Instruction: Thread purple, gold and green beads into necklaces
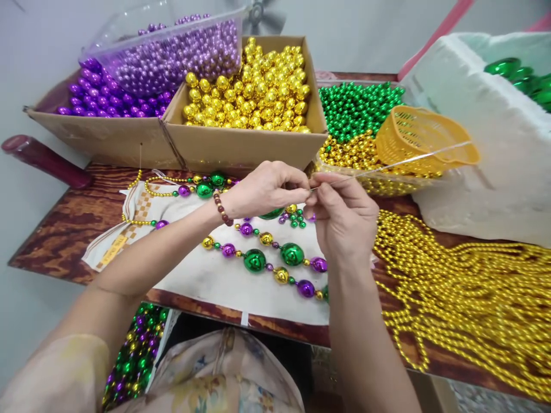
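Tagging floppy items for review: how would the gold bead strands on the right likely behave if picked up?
The gold bead strands would probably droop rather than hold shape, since they lie in loose curves and loops. Lifting one might drag others, as they overlap. Their smooth, shiny beads look likely to slide.

The place looked like a small craft workshop for beadwork: open brown cardboard boxes of shiny purple and gold round beads stood along the back of a dark red-brown wood-grained table, beside a clear plastic bin of small green beads. Strung purple, green and gold beads lay on a white cloth, many long gold bead strands covered the table's right side, and plain pale grey walls rose behind.
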The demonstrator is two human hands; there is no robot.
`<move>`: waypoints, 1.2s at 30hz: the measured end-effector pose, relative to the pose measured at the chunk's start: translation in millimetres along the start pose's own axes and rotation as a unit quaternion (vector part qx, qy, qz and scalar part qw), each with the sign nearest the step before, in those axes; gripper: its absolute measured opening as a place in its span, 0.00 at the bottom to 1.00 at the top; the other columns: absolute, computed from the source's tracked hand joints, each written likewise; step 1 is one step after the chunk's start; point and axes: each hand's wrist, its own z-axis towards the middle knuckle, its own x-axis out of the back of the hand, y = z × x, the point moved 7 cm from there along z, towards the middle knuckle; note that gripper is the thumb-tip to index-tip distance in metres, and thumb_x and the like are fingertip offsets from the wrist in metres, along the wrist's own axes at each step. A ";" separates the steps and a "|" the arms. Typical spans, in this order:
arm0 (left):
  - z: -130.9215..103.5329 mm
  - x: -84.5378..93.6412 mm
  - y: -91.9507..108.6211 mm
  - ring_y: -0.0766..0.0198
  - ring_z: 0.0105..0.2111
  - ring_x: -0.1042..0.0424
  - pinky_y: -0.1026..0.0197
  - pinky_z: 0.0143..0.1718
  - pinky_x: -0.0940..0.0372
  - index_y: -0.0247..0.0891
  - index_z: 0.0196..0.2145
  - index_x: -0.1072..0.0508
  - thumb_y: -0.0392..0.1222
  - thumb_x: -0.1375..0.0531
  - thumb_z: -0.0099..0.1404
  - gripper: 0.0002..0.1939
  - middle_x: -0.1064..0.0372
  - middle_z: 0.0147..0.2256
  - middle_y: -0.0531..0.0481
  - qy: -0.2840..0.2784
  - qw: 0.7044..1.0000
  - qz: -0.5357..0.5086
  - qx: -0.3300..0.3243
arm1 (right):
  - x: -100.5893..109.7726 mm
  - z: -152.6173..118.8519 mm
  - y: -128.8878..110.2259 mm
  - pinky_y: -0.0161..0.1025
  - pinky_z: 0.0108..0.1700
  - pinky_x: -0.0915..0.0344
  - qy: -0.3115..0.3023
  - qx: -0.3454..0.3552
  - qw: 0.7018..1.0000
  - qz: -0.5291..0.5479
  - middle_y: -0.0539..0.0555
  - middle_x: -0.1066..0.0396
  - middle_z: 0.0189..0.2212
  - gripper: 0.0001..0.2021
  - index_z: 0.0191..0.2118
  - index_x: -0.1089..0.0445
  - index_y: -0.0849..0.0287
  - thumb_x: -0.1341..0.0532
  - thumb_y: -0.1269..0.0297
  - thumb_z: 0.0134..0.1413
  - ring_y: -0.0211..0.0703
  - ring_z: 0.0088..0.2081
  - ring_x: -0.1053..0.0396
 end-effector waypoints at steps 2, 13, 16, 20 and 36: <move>-5.9 -0.2 -5.1 0.71 0.24 0.40 0.66 0.27 0.46 0.33 0.28 0.24 0.40 0.44 0.64 0.12 0.34 0.23 0.54 -0.028 1.000 0.001 -0.001 | -6.7 -4.3 5.5 0.29 0.20 0.37 0.006 -0.004 1.000 0.005 0.47 0.27 0.26 0.11 0.34 0.31 0.57 0.33 0.56 0.57 0.32 0.20 0.32; -93.4 13.2 -123.3 0.61 0.36 0.28 0.59 0.41 0.35 0.36 0.37 0.25 0.41 0.44 0.70 0.10 0.25 0.36 0.45 0.166 0.976 0.128 0.063 | -2.6 -8.0 -1.2 0.27 0.15 0.51 0.054 -0.030 0.996 0.057 0.40 0.44 0.16 0.15 0.33 0.37 0.54 0.32 0.53 0.57 0.28 0.14 0.51; -111.0 8.4 -142.4 0.59 0.38 0.29 0.57 0.43 0.34 0.36 0.39 0.26 0.40 0.46 0.71 0.10 0.27 0.37 0.44 0.188 0.960 0.180 0.105 | -8.4 -18.1 5.4 0.26 0.16 0.52 0.045 -0.043 0.998 0.033 0.40 0.45 0.17 0.14 0.33 0.35 0.55 0.33 0.53 0.59 0.29 0.15 0.50; -129.2 9.6 -159.0 0.56 0.40 0.28 0.53 0.44 0.33 0.38 0.40 0.26 0.37 0.48 0.70 0.10 0.29 0.39 0.44 0.206 0.930 0.236 0.191 | -21.0 -41.6 40.8 0.27 0.17 0.50 -0.012 -0.137 0.989 -0.045 0.42 0.43 0.18 0.12 0.36 0.33 0.56 0.39 0.53 0.63 0.29 0.16 0.48; 73.1 163.3 -128.6 0.54 0.39 0.32 0.52 0.49 0.38 0.37 0.26 0.26 0.31 0.32 0.50 0.07 0.32 0.29 0.48 0.225 0.922 0.280 0.148 | -33.5 -107.8 106.1 0.33 0.26 0.32 -0.149 -0.188 0.964 -0.120 0.50 0.30 0.24 0.14 0.45 0.27 0.58 0.45 0.54 0.67 0.39 0.24 0.30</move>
